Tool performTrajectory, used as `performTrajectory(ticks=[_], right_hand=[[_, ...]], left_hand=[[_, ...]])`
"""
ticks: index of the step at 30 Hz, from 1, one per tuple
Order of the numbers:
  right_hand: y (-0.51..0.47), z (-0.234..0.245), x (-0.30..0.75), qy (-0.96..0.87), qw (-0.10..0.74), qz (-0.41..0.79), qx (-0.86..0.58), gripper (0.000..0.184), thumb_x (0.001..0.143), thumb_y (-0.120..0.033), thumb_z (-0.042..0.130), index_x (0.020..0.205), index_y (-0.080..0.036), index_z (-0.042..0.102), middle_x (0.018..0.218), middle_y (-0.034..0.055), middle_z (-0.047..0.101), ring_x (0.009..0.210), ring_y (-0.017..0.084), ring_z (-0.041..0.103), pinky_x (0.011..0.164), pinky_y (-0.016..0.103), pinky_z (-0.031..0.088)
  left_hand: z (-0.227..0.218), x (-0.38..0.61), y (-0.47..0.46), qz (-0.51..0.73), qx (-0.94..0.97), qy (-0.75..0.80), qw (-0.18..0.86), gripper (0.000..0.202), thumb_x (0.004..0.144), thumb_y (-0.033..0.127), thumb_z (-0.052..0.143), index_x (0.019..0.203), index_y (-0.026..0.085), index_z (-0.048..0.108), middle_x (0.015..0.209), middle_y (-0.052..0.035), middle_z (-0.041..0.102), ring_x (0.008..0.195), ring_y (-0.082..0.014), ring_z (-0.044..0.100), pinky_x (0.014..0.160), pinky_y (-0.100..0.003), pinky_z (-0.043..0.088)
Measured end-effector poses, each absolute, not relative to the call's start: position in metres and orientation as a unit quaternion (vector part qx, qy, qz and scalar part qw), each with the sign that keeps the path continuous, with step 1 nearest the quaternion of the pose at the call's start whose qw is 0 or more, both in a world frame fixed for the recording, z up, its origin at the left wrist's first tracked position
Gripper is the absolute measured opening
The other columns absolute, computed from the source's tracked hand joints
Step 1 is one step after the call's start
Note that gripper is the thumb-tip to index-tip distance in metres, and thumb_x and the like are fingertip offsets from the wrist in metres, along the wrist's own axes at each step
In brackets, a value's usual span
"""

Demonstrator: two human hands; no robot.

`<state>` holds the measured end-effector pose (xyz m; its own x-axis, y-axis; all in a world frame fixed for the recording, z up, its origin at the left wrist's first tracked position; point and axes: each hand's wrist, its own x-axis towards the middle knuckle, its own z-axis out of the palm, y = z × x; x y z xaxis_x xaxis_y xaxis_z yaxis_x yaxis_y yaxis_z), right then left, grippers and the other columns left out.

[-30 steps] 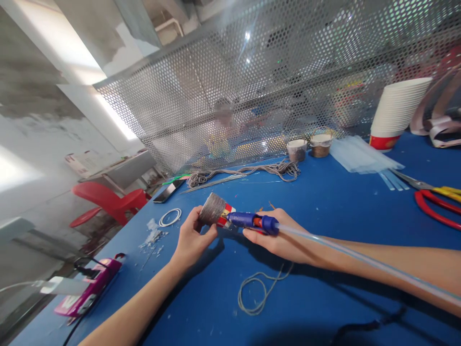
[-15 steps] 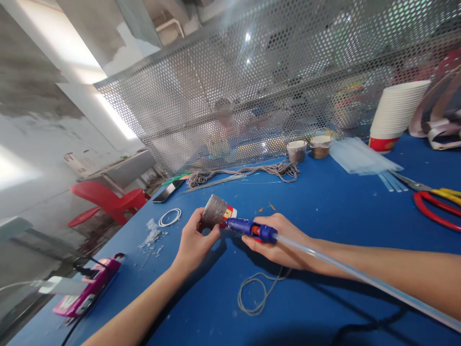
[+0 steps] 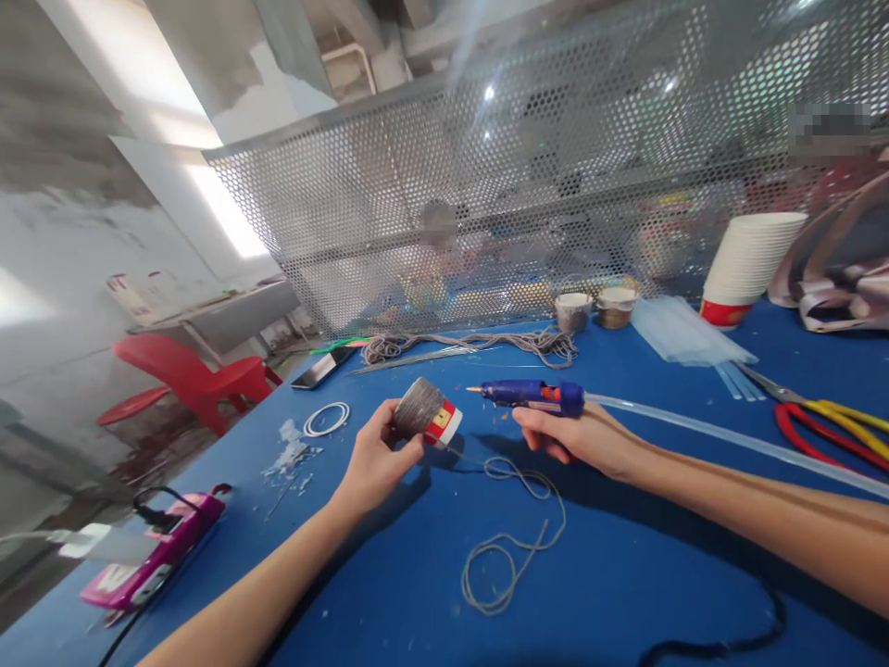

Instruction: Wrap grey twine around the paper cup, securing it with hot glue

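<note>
My left hand (image 3: 381, 459) grips a paper cup (image 3: 425, 412), tilted on its side above the blue table. Grey cord is wound round much of the cup, and a red, yellow and white band shows at its right end. A loose grey cord (image 3: 548, 491) trails from the cup and lies in loops on the table. In my right hand (image 3: 576, 435) is a blue hot glue gun (image 3: 532, 396), its nozzle pointing left toward the cup but apart from it. A long clear glue stick (image 3: 708, 428) runs out of the gun's back end.
Behind lie a bundle of grey cord (image 3: 548, 346), a phone (image 3: 323, 368) and two small wrapped cups (image 3: 615, 308). To the right are stacked paper cups (image 3: 750, 259), plastic bags (image 3: 684, 329) and scissors (image 3: 826, 426). A purple power strip (image 3: 156, 551) sits left. A perforated metal screen (image 3: 389, 204) bounds the back.
My right hand has drawn the glue gun away from the cup, to the right and slightly up. The cup stays in my left hand, and more of its red band and trailing cord shows.
</note>
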<state>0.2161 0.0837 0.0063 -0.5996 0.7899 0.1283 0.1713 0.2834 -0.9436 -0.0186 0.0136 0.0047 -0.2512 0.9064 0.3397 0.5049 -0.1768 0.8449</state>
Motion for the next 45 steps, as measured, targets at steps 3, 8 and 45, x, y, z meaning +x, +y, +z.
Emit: performTrajectory(ticks=[3, 8, 45], right_hand=[[0.100, 0.001, 0.226, -0.726, 0.310, 0.505, -0.349, 0.034, 0.078, -0.050, 0.055, 0.076, -0.017, 0.064, 0.061, -0.0003, 0.062, 0.035, 0.006, 0.040, 0.039, 0.022, 0.030], [0.137, -0.007, 0.224, -0.764, 0.313, 0.369, -0.426, 0.033, 0.075, -0.051, 0.060, 0.077, -0.020, 0.070, 0.045, -0.0028, 0.054, 0.038, 0.011, 0.044, 0.038, 0.023, 0.032], [0.011, 0.001, 0.192, -0.405, 0.408, 0.756, -0.312, 0.041, 0.063, -0.025, 0.075, 0.095, -0.020, 0.050, 0.087, 0.0012, 0.062, 0.066, 0.013, 0.063, 0.049, 0.023, 0.048]], left_hand=[[0.004, -0.016, 0.012, 0.498, 0.582, 0.607, 0.212, 0.026, 0.063, 0.025, 0.059, 0.088, 0.017, 0.057, 0.076, 0.0013, 0.063, 0.067, -0.0130, 0.060, 0.064, -0.025, 0.050], [0.003, -0.008, 0.007, 0.464, 0.614, 0.591, 0.240, 0.025, 0.065, 0.024, 0.058, 0.089, 0.017, 0.058, 0.077, 0.0007, 0.063, 0.069, -0.0130, 0.059, 0.066, -0.025, 0.049], [0.001, 0.033, -0.023, 0.450, 0.701, 0.552, 0.046, 0.033, 0.075, 0.027, 0.054, 0.106, 0.016, 0.054, 0.087, -0.0038, 0.061, 0.072, -0.0152, 0.057, 0.069, -0.029, 0.050]])
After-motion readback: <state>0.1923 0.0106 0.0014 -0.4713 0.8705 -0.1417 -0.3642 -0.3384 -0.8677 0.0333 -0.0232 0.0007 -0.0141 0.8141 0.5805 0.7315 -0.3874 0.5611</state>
